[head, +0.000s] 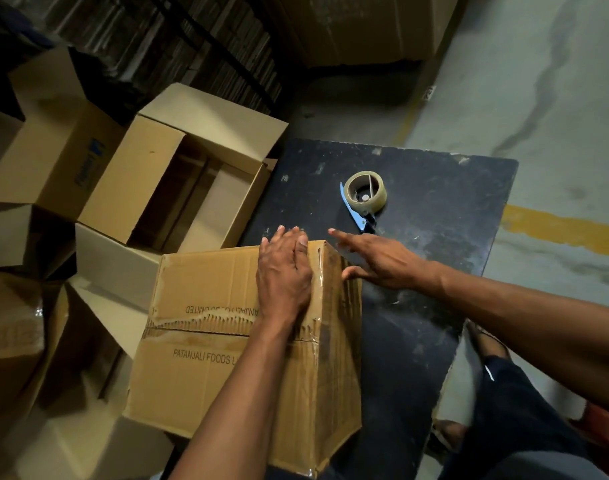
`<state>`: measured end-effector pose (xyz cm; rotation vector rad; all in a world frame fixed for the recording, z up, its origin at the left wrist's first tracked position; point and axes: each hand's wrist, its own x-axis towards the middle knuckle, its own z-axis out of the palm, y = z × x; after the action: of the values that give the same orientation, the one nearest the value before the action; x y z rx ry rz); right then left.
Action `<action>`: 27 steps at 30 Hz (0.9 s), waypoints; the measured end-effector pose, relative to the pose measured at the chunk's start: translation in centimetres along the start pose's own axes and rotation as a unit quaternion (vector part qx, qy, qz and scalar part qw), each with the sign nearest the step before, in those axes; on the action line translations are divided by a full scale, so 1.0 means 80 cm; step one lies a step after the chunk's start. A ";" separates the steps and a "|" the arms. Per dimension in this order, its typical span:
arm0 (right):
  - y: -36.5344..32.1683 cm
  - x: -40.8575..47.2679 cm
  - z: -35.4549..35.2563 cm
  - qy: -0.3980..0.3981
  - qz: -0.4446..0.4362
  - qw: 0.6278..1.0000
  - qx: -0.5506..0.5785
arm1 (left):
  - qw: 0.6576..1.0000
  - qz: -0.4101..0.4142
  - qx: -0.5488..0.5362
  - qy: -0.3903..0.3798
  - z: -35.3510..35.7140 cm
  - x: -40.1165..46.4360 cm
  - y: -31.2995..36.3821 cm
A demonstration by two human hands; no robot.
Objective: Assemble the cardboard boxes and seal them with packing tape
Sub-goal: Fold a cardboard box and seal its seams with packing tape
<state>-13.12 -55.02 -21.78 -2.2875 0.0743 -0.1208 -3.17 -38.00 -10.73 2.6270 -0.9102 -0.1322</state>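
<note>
Already taped, creased cardboard box (206, 341) underhand.

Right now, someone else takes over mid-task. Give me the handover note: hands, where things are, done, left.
Left hand: open, flat on top of the taped box, pressing near its far right corner.
Right hand: open, holding nothing, fingers stretched toward the tape dispenser, not touching it.
Taped box sits on the near left part of the black table; dispenser lies on the table beyond it.
Done: this box's top seam is taped, with tape down the right edge too.
Left: an open box and others on the floor to the left look unsealed; whether this one's underside is taped cannot be seen.
</note>
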 end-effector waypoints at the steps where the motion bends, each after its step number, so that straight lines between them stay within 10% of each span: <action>1: -0.007 -0.003 0.001 0.035 -0.011 0.999 0.015 | 1.000 0.001 0.001 0.000 0.001 0.000 -0.001; 5: -0.058 0.008 0.004 0.107 -0.099 0.989 0.035 | 1.000 0.008 -0.001 0.006 0.001 0.000 -0.003; 27: -0.045 0.001 -0.060 -0.063 -0.207 0.954 -0.207 | 0.990 0.125 0.058 -0.012 -0.040 -0.241 -0.075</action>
<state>-13.53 -56.26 -15.91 -2.6935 -0.4928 -0.1909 -14.26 -20.81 -10.44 2.5930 -1.2802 -0.0480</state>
